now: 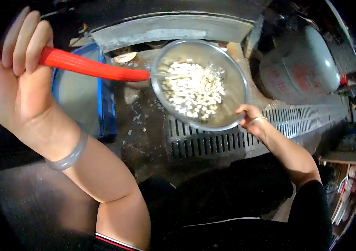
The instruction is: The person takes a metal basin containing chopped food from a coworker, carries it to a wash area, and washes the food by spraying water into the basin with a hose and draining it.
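Observation:
My left hand (25, 62), raised at the upper left, is closed around a red hose (90, 67). The hose's free end reaches the left rim of a wide steel bowl (232, 104). A clear, blurred streak like water runs from that end into the bowl. Inside lie many small white pieces (194, 88), wet and shiny; I cannot tell what food they are. My right hand (251, 117) grips the bowl's lower right rim, thumb on the inner side. The bowl is held tilted above the floor.
A blue crate (108, 113) with a pale interior stands on the left. Under the bowl runs a slotted metal drain grate (203, 144). A grey gas cylinder (299, 67) is at the upper right. Shelves (349, 192) line the right edge, and scraps litter the wet floor (138, 125).

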A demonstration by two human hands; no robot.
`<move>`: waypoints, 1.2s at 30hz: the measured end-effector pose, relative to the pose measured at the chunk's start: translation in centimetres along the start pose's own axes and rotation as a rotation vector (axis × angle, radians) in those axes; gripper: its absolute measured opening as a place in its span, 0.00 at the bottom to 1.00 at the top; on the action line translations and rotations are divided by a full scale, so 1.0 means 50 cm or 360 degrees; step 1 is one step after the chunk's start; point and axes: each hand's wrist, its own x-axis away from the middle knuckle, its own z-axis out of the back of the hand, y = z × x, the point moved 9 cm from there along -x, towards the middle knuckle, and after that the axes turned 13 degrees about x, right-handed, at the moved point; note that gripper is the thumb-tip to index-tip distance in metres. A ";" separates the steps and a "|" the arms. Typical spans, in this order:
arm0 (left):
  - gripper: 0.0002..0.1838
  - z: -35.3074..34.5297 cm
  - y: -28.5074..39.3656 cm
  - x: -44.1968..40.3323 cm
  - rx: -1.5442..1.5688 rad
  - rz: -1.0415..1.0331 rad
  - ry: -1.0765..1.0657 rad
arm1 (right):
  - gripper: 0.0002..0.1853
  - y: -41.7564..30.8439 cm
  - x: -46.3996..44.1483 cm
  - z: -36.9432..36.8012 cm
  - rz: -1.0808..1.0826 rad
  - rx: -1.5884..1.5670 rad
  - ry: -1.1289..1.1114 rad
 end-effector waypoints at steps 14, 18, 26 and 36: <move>0.28 -0.054 -0.022 0.009 0.0103 0.0160 -0.0292 | 0.10 -0.005 -0.035 0.050 0.0048 -0.0002 0.0146; 0.26 -0.027 -0.051 -0.011 0.0150 0.0051 -0.0223 | 0.06 -0.035 -0.029 0.002 0.0225 -0.0036 0.0228; 0.25 -0.032 -0.093 0.041 -0.0133 -0.0239 0.0143 | 0.10 -0.023 -0.021 0.019 0.0104 0.0047 0.0191; 0.23 -0.036 -0.096 0.053 -0.0214 -0.0342 0.0207 | 0.07 -0.018 -0.002 -0.016 0.0131 0.0166 0.0083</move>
